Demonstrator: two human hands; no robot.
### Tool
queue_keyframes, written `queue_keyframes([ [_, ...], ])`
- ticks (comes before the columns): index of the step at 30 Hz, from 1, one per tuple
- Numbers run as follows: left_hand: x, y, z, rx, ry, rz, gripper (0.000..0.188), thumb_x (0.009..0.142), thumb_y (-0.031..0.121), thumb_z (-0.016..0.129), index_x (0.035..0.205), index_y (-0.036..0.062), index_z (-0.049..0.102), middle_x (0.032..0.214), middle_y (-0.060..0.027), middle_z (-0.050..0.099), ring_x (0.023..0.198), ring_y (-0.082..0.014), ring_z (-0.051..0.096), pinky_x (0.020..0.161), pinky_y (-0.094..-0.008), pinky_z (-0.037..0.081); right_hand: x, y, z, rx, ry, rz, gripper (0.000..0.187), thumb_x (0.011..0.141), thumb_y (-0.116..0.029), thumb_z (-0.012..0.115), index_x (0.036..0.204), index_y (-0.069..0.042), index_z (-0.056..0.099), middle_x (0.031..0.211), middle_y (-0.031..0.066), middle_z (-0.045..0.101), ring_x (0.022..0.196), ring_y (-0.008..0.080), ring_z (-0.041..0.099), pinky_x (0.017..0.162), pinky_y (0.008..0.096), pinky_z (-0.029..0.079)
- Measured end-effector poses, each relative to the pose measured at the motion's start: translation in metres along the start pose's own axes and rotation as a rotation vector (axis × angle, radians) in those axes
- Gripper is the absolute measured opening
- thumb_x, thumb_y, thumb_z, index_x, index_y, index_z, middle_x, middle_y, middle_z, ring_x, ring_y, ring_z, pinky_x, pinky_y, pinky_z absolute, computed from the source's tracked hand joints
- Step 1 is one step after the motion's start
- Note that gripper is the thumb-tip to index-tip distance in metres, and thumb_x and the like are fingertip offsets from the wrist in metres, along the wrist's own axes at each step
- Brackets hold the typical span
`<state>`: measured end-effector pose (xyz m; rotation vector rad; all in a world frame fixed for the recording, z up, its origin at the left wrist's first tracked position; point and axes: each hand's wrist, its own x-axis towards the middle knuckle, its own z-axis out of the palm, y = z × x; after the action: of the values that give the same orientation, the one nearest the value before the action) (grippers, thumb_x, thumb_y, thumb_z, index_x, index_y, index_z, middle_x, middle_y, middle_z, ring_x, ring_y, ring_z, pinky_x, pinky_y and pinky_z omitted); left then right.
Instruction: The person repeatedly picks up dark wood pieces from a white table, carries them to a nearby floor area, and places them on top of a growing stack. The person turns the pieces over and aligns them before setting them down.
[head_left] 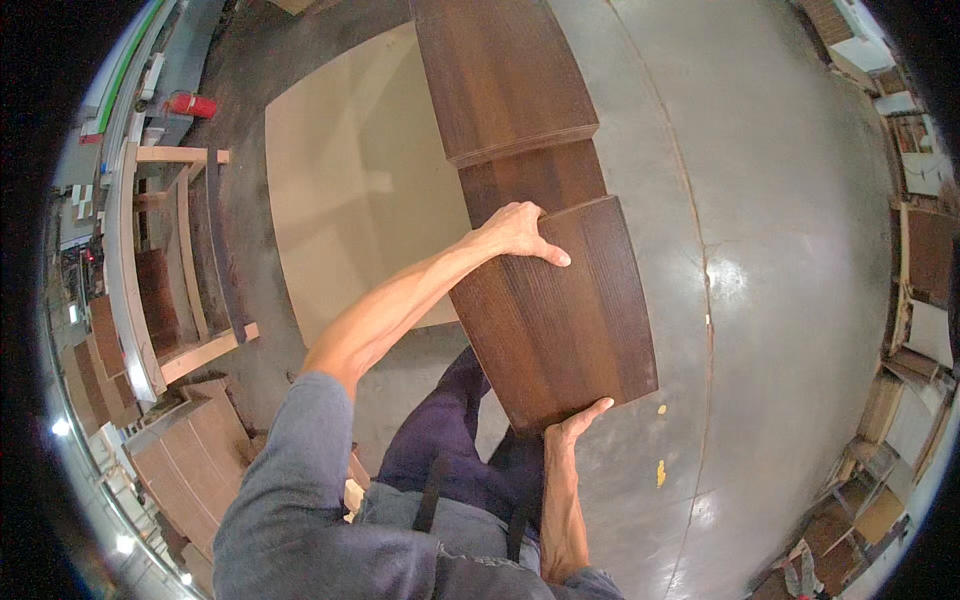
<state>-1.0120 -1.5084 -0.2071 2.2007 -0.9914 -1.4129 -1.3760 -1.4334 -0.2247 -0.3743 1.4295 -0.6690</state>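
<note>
In front of my body I hold a dark brown wood-grain board (570,310) in both hands. My left hand (520,236) grips its far edge near the left corner, thumb lying across the top face and the other fingers mostly hidden beyond the edge. At the near edge, my right hand (572,428) supports the board from below, its thumb along that edge and its fingers hidden underneath. Just beyond lies a lower dark wood surface (545,180), partly covered by the held board. Farther off, another dark board (505,75) of the same grain sits on that surface.
A large beige sheet (350,180) lies on the grey concrete floor (790,250) to the left. A wooden frame (195,250) stands farther left, with a red fire extinguisher (192,105) behind it. Brown panels (190,450) rest at lower left, and stacked boards (925,255) line the right side.
</note>
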Motion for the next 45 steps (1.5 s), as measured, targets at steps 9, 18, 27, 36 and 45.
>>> queue_keyframes([
  [9, 0.083, -0.029, 0.005, -0.031, -0.045, 0.021, 0.087, 0.054, 0.054, 0.088, 0.117, -0.0032, 0.067, 0.11, -0.0223, 0.07, 0.106, -0.0333, 0.067, 0.092, -0.0434, 0.052, 0.07, 0.034, 0.036, 0.0, 0.102, 0.049, 0.109, 0.081, -0.086, 0.039, 0.155, -0.009, 0.017, 0.159, 0.0134, 0.021, 0.144, 0.0332, 0.023, 0.118, 0.0489, 0.021],
  [18, 0.054, -0.033, 0.025, 0.178, 0.433, 0.114, 0.064, 0.071, 0.037, 0.084, 0.118, -0.0028, 0.065, 0.113, -0.021, 0.068, 0.106, -0.0349, 0.066, 0.091, -0.0411, 0.053, 0.084, 0.064, 0.036, 0.012, 0.098, 0.063, 0.111, 0.079, -0.088, 0.038, 0.155, -0.01, 0.017, 0.16, 0.0136, 0.019, 0.145, 0.035, 0.022, 0.119, 0.0513, 0.021],
  [27, -0.05, -0.098, 0.134, -0.815, 0.767, -0.271, 0.088, 0.072, 0.031, 0.087, 0.137, -0.0056, 0.041, 0.129, -0.0199, 0.058, 0.116, -0.0285, 0.059, 0.1, -0.0411, 0.049, 0.065, 0.056, 0.059, 0.009, 0.032, 0.06, 0.106, 0.083, -0.086, 0.032, 0.152, -0.006, 0.023, 0.157, 0.015, 0.024, 0.141, 0.0376, 0.028, 0.117, 0.0563, 0.025],
  [36, -0.027, -0.111, 0.125, -1.063, 0.731, -0.41, 0.074, 0.067, 0.04, 0.089, 0.11, -0.0117, 0.057, 0.102, -0.0232, 0.067, 0.09, -0.0289, 0.068, 0.078, -0.0381, 0.056, 0.069, 0.055, 0.103, -0.026, -0.043, 0.009, 0.105, 0.084, -0.084, 0.035, 0.152, -0.006, 0.022, 0.158, 0.0161, 0.023, 0.142, 0.0392, 0.028, 0.116, 0.0566, 0.026],
  [45, -0.008, -0.111, 0.107, -1.11, 0.788, -0.405, 0.071, 0.068, 0.036, 0.09, 0.11, -0.0103, 0.056, 0.101, -0.0218, 0.068, 0.089, -0.0271, 0.068, 0.079, -0.0377, 0.057, 0.078, 0.044, 0.116, -0.11, -0.147, -0.006, 0.103, 0.087, -0.08, 0.037, 0.152, -0.001, 0.02, 0.156, 0.0172, 0.025, 0.141, 0.0379, 0.028, 0.117, 0.0551, 0.024],
])
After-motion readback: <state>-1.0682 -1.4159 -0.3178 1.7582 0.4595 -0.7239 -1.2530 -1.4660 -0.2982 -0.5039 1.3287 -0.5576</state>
